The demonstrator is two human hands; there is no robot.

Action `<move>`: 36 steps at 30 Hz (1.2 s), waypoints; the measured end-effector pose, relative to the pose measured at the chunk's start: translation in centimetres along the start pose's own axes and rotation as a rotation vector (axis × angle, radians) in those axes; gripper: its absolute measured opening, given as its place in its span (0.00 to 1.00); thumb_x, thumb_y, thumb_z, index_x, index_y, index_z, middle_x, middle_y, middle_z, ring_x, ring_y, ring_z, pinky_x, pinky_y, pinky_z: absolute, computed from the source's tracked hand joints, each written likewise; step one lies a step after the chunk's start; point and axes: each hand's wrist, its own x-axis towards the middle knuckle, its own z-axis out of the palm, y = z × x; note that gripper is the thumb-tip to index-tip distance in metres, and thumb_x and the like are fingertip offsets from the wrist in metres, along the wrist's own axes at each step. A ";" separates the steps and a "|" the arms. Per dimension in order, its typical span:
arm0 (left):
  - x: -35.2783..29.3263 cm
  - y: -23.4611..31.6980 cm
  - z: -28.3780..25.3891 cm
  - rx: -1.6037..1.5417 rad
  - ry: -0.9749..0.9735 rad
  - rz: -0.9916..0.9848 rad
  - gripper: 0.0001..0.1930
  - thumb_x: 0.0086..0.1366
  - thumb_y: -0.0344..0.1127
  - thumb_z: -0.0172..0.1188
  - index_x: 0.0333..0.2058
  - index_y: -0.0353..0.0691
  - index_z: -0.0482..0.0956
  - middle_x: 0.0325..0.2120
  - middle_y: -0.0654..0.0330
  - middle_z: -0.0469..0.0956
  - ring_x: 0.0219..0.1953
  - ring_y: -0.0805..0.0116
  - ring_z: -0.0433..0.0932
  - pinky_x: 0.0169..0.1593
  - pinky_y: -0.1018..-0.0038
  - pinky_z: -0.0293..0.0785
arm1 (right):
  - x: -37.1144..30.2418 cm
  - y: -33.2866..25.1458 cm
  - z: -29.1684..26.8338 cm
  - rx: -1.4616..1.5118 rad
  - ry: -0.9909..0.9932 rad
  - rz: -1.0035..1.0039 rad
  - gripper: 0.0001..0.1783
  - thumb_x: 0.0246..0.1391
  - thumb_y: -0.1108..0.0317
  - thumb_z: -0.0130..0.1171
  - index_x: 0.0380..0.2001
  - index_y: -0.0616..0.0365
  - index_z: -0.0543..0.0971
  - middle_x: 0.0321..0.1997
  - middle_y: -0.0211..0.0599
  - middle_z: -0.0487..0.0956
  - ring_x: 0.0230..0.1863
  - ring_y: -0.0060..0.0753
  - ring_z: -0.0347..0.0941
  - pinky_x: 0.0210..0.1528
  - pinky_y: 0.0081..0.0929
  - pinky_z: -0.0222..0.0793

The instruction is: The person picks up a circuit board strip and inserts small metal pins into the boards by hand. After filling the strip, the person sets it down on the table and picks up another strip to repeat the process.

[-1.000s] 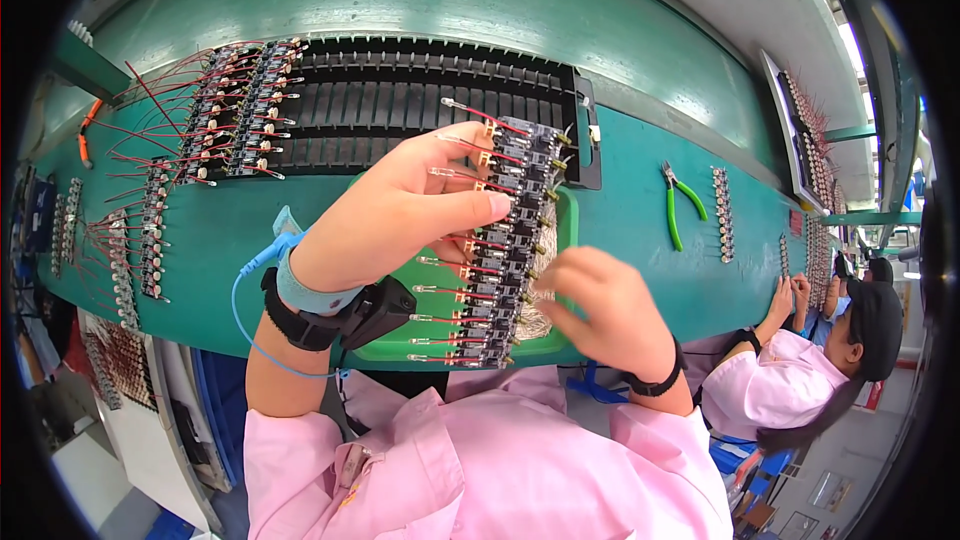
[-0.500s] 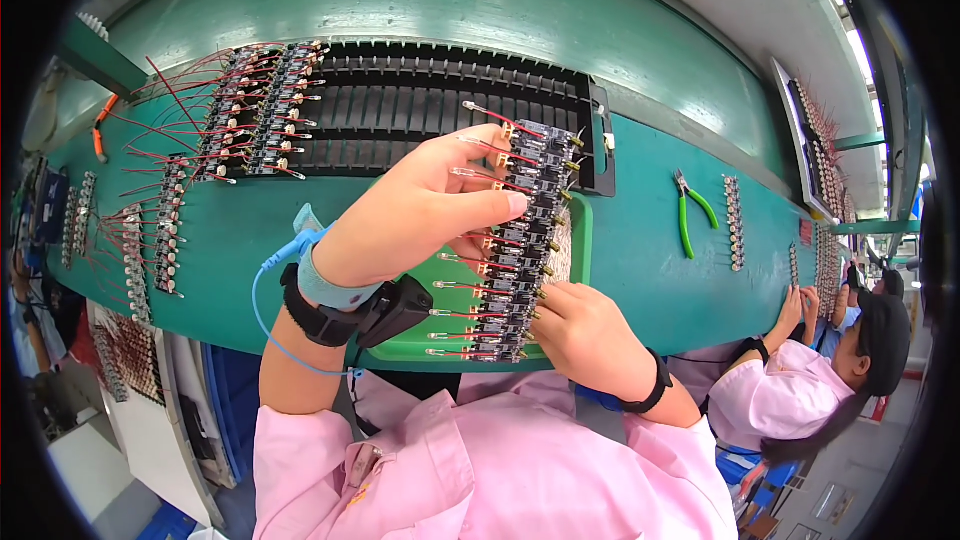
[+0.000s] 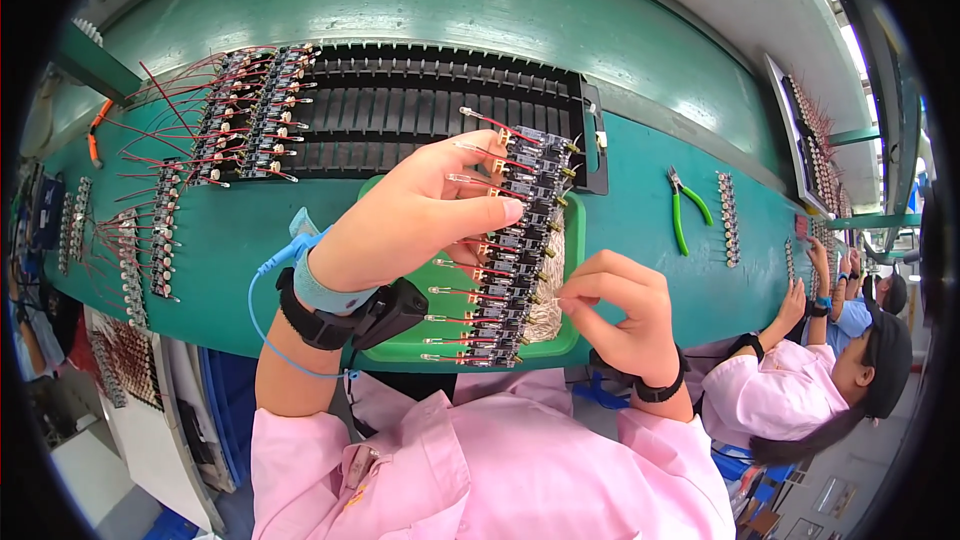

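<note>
My left hand [image 3: 425,210] grips the upper half of a long strip of black connector-like modules [image 3: 512,265]. Small glass-tipped leads with red wires stick out along the strip's left side, and short brassy pins line its right. My right hand [image 3: 630,315] is pinched closed just beside the strip's lower right edge; whatever is between thumb and forefinger is too small to name. Under the strip lies a green tray [image 3: 572,230] with a heap of thin pale pieces [image 3: 550,285], partly hidden by the strip.
Behind my left hand a long black slotted rack [image 3: 400,100] holds several wired strips [image 3: 275,110] at its left end. More strips [image 3: 165,230] lie at left. Green-handled pliers [image 3: 682,210] and a short strip [image 3: 728,220] lie at right. A co-worker [image 3: 780,380] sits beyond.
My right hand has drawn away from the strip's edge to the right, its fingers now pinched in plain sight. The left hand and strip have hardly moved.
</note>
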 end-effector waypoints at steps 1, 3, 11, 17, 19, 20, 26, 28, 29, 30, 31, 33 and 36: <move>0.0 0.0 0.0 0.000 0.000 0.000 0.16 0.58 0.31 0.54 0.45 0.38 0.66 0.30 0.65 0.72 0.23 0.82 0.71 0.24 0.85 0.71 | 0.1 -0.1 0.0 0.000 0.000 0.000 0.07 0.33 0.84 0.56 0.22 0.64 0.75 0.23 0.36 0.73 0.22 0.28 0.69 0.25 0.20 0.64; 0.0 -0.1 0.1 -0.007 -0.015 -0.003 0.16 0.58 0.31 0.54 0.45 0.38 0.66 0.30 0.65 0.72 0.24 0.82 0.71 0.24 0.86 0.71 | 0.3 -0.3 0.1 0.013 0.031 0.001 0.07 0.34 0.85 0.56 0.21 0.64 0.74 0.23 0.36 0.72 0.22 0.26 0.69 0.24 0.19 0.64; 0.1 -0.2 0.4 -0.054 -0.037 -0.011 0.15 0.58 0.30 0.54 0.44 0.38 0.66 0.31 0.65 0.72 0.25 0.82 0.71 0.24 0.86 0.71 | 1.2 -0.9 0.5 -0.070 0.047 -0.095 0.07 0.32 0.85 0.55 0.20 0.65 0.74 0.22 0.36 0.71 0.21 0.26 0.68 0.22 0.18 0.63; 0.1 -0.3 0.4 -0.059 -0.032 -0.004 0.14 0.58 0.30 0.54 0.43 0.38 0.66 0.31 0.65 0.71 0.25 0.82 0.71 0.24 0.86 0.71 | 1.4 -1.1 0.7 -0.072 0.105 -0.148 0.08 0.29 0.85 0.55 0.19 0.65 0.74 0.21 0.37 0.71 0.20 0.27 0.68 0.21 0.19 0.62; -0.1 -0.1 0.4 -0.059 -0.041 -0.009 0.14 0.58 0.30 0.54 0.44 0.38 0.66 0.31 0.65 0.71 0.26 0.82 0.71 0.24 0.86 0.72 | 1.3 -1.0 0.8 -0.065 0.165 -0.179 0.08 0.28 0.84 0.56 0.19 0.65 0.74 0.20 0.37 0.71 0.19 0.27 0.67 0.21 0.19 0.61; -0.1 -0.1 0.4 -0.059 -0.046 -0.010 0.14 0.58 0.30 0.54 0.44 0.38 0.66 0.31 0.65 0.71 0.26 0.82 0.71 0.24 0.86 0.72 | 1.2 -1.0 0.8 -0.062 0.195 -0.194 0.08 0.27 0.84 0.56 0.19 0.65 0.74 0.20 0.37 0.70 0.19 0.27 0.67 0.20 0.19 0.60; 0.0 -0.2 0.4 -0.025 -0.020 0.002 0.16 0.58 0.30 0.54 0.45 0.38 0.66 0.31 0.65 0.72 0.27 0.82 0.71 0.24 0.86 0.72 | 1.0 -1.2 0.8 -0.124 0.253 -0.237 0.09 0.25 0.83 0.55 0.18 0.64 0.74 0.18 0.37 0.69 0.18 0.27 0.64 0.19 0.20 0.57; 0.1 -0.3 0.5 -0.029 -0.019 0.010 0.16 0.58 0.30 0.54 0.45 0.38 0.65 0.31 0.66 0.72 0.28 0.82 0.72 0.25 0.85 0.73 | 1.1 -1.3 0.9 -0.166 0.267 -0.270 0.09 0.24 0.83 0.55 0.18 0.64 0.73 0.18 0.36 0.69 0.17 0.28 0.63 0.18 0.21 0.56; 0.1 -0.3 0.5 -0.029 -0.021 0.010 0.16 0.58 0.30 0.54 0.45 0.38 0.65 0.31 0.66 0.72 0.28 0.82 0.72 0.25 0.85 0.73 | 1.1 -1.3 1.0 -0.167 0.268 -0.270 0.09 0.24 0.83 0.55 0.18 0.64 0.73 0.18 0.36 0.69 0.17 0.28 0.63 0.18 0.21 0.56; 0.1 -0.3 0.5 -0.032 -0.026 0.010 0.16 0.58 0.30 0.54 0.45 0.38 0.65 0.31 0.66 0.72 0.28 0.82 0.72 0.25 0.85 0.73 | 1.1 -1.4 1.1 -0.193 0.266 -0.278 0.10 0.24 0.83 0.55 0.18 0.63 0.73 0.18 0.36 0.69 0.17 0.28 0.63 0.17 0.21 0.56; 0.1 -0.3 0.4 -0.036 -0.031 0.010 0.16 0.58 0.30 0.53 0.46 0.38 0.65 0.31 0.66 0.72 0.28 0.82 0.72 0.25 0.85 0.73 | 1.2 -1.4 1.2 -0.218 0.264 -0.287 0.10 0.23 0.83 0.55 0.18 0.63 0.73 0.18 0.36 0.69 0.17 0.28 0.63 0.17 0.21 0.56; 0.1 -0.3 0.4 -0.040 -0.035 0.011 0.16 0.58 0.30 0.53 0.46 0.38 0.65 0.31 0.66 0.72 0.28 0.81 0.72 0.25 0.85 0.73 | 1.2 -1.5 1.2 -0.244 0.262 -0.296 0.10 0.22 0.83 0.55 0.18 0.63 0.73 0.18 0.35 0.69 0.17 0.29 0.62 0.17 0.21 0.55; 0.0 -0.2 0.4 -0.043 -0.036 0.007 0.16 0.58 0.30 0.53 0.46 0.39 0.65 0.31 0.65 0.72 0.28 0.81 0.72 0.25 0.85 0.73 | 1.3 -1.5 1.3 -0.301 0.283 -0.321 0.11 0.21 0.83 0.55 0.18 0.62 0.73 0.18 0.34 0.69 0.16 0.29 0.62 0.16 0.22 0.55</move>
